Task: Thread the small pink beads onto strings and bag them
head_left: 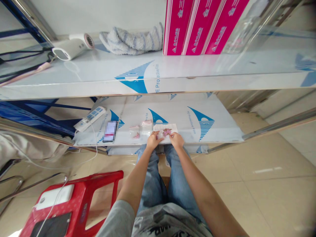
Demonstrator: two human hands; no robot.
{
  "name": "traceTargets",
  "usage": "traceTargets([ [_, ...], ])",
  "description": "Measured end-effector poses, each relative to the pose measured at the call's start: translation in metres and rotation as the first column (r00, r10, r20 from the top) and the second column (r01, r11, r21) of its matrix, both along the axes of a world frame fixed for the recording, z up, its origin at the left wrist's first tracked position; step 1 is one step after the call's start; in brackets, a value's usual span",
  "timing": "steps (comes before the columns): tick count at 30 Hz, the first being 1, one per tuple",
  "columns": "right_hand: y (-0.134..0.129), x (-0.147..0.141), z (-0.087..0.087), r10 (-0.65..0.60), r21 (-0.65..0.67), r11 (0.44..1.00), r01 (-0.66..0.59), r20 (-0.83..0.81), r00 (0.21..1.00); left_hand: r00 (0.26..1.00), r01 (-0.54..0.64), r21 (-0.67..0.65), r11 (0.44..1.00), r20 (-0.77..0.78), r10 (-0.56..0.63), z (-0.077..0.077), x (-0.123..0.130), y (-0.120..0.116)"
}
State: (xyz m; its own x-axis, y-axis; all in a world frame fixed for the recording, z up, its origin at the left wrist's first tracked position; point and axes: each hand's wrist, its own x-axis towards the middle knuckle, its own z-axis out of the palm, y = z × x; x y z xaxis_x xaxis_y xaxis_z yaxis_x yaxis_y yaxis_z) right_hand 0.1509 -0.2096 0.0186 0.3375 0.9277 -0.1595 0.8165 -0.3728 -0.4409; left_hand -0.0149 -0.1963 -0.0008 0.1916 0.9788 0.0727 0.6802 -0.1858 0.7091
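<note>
A white sheet [173,127] lies at the front edge of the lower shelf, with a small cluster of pink pieces [166,132] on it, too small to name. My left hand [153,141] rests at the sheet's left side, thumb and forefinger apart, with nothing visible between them. On the other side, my right hand [177,140] has its fingertips pressed together beside the pink pieces; whatever they pinch is too small to make out. Left of the sheet are a clear bag [147,127] and a smaller clear bag [134,132] with pink bits inside.
A phone [110,131] and a white power strip [90,118] lie on the lower shelf's left. Above, the upper shelf [98,79] holds a hair dryer [71,47], a striped towel [133,41] and pink boxes [192,29]. A red stool [81,194] stands at lower left.
</note>
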Motion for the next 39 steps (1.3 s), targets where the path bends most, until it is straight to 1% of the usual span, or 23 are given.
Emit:
traceTargets([
  [2,0.000,0.001,0.001,0.014,0.035,0.999,-0.013,-0.025,1.000,1.000,0.002,0.001,1.000,0.005,-0.002,-0.001,0.000,0.000],
  [7,0.000,0.003,0.001,0.126,0.133,0.985,-0.106,-0.148,0.981,0.999,0.024,-0.004,1.000,0.027,-0.023,-0.004,0.001,0.001],
  [13,0.003,0.001,-0.008,0.199,0.191,0.970,-0.152,-0.255,0.946,0.998,0.047,-0.002,0.999,0.037,-0.047,-0.005,0.001,0.002],
  [16,0.004,-0.001,-0.009,0.243,0.201,0.961,-0.188,-0.299,0.923,0.998,0.055,0.004,0.998,0.029,-0.055,-0.006,0.001,0.002],
  [21,0.004,-0.005,-0.006,0.273,0.208,0.954,-0.215,-0.312,0.910,0.998,0.056,-0.006,0.998,0.019,-0.056,-0.005,0.000,0.002],
  [25,0.004,-0.006,-0.011,0.330,0.214,0.938,-0.272,-0.324,0.886,0.998,0.055,0.013,0.998,0.029,-0.055,-0.006,0.000,0.002],
  [28,0.007,-0.007,-0.020,0.392,0.310,0.904,-0.295,-0.323,0.861,0.997,0.057,0.044,0.997,0.058,-0.059,-0.007,0.001,0.002],
  [30,0.009,-0.007,-0.025,0.411,0.410,0.875,-0.258,-0.346,0.843,0.995,0.035,0.040,0.999,0.096,-0.039,-0.007,0.002,0.002],
  [32,0.011,-0.006,-0.027,0.400,0.475,0.862,-0.178,-0.421,0.814,0.988,-0.007,0.007,1.000,0.153,0.005,-0.006,0.002,0.003],
  [35,0.012,-0.006,-0.026,0.356,0.463,0.884,-0.065,-0.577,0.735,0.968,-0.063,-0.056,0.996,0.238,0.075,-0.005,0.002,0.004],
  [39,0.012,-0.005,-0.022,0.309,0.421,0.906,0.041,-0.725,0.616,0.943,-0.087,-0.107,0.990,0.312,0.117,-0.003,0.000,0.006],
])
